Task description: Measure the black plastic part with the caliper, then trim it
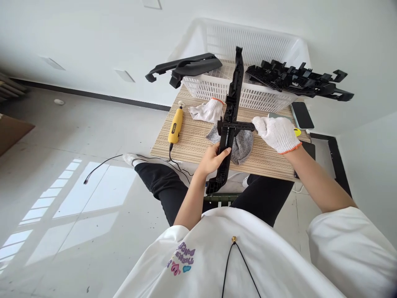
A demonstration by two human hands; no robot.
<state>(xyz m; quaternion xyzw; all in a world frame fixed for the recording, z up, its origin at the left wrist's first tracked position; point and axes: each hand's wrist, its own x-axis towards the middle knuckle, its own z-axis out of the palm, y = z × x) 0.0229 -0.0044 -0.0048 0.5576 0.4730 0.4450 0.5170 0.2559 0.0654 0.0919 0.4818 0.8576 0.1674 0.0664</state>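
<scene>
Bare, my left hand (213,159) is closed round the lower part of a long black plastic trim piece (233,93), which stands lengthwise away from me over the table. My right hand (276,131), in a white knitted glove with an orange cuff, grips a black caliper (240,125). The caliper lies crosswise over the trim piece, its jaws at the piece's middle; whether they touch both sides I cannot tell. Beneath the piece is a grey cloth (242,147). Left of it lies another white glove (208,111).
A yellow rotary tool (175,126) with a cord lies on the striped wooden table (192,147). Behind, a white plastic basket (257,97) carries black curved panels (195,68) and a pile of black clipped parts (294,78). A phone (302,116) lies at the right edge.
</scene>
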